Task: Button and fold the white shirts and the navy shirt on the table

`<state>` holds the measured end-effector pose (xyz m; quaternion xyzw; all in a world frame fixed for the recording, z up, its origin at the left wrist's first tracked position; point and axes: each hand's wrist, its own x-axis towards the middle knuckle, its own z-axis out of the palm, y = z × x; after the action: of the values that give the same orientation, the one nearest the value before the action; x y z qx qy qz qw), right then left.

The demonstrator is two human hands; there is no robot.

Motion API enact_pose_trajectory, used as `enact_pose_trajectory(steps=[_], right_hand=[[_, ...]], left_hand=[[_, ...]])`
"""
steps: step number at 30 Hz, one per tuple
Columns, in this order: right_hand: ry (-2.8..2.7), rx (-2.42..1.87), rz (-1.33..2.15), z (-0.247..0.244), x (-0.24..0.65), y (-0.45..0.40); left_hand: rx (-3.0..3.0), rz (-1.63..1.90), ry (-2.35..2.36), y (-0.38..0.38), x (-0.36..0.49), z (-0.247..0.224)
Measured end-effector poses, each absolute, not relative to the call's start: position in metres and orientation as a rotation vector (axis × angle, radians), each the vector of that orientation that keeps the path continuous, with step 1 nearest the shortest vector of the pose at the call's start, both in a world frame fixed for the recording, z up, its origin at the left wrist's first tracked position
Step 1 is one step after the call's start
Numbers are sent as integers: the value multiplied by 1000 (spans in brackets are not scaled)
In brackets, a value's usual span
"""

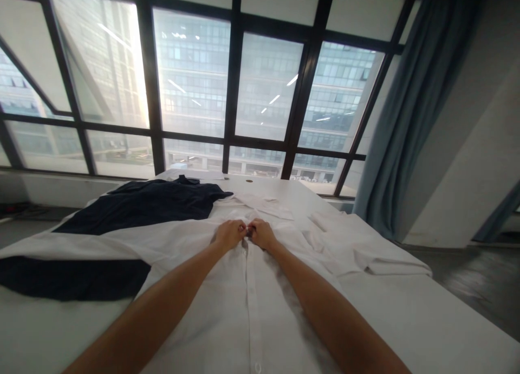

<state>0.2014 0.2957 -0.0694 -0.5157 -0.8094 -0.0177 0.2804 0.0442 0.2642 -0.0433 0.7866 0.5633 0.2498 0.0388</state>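
Observation:
A white button-up shirt (227, 309) lies spread on the table with its front upward and its button placket running toward me. Near the collar end, my left hand (231, 234) pinches one edge of the shirt front. My right hand (262, 234) is closed on the opposite edge, its fingertips almost meeting those of the left. The placket is slightly lifted between them; the button itself is too small to make out. Both sleeves spread outward, the left one across a dark navy garment (150, 203).
The white table (439, 314) reaches toward large black-framed windows (195, 76). A blue curtain (406, 130) hangs at the right beside a pale pillar (455, 162). Two small dark round spots mark the table's far end.

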Motion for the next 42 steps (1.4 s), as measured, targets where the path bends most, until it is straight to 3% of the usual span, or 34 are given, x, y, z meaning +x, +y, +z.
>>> enact_pose_trajectory(steps=[13,28,36,42], right_hand=[[-2363,-1304,-349,-59,199,288],[-2145,-1267,-83,-64,198,291],[-2107,-1492,10,-64,192,292],[-2135,-1356,-3,-64,201,293]], left_hand=[[2131,851,1717,273,36,-45],[2282,898,1553,278,34,-51],[2558,885,1494,280,32,-54],[2637,857,1499,278,30,-54]])
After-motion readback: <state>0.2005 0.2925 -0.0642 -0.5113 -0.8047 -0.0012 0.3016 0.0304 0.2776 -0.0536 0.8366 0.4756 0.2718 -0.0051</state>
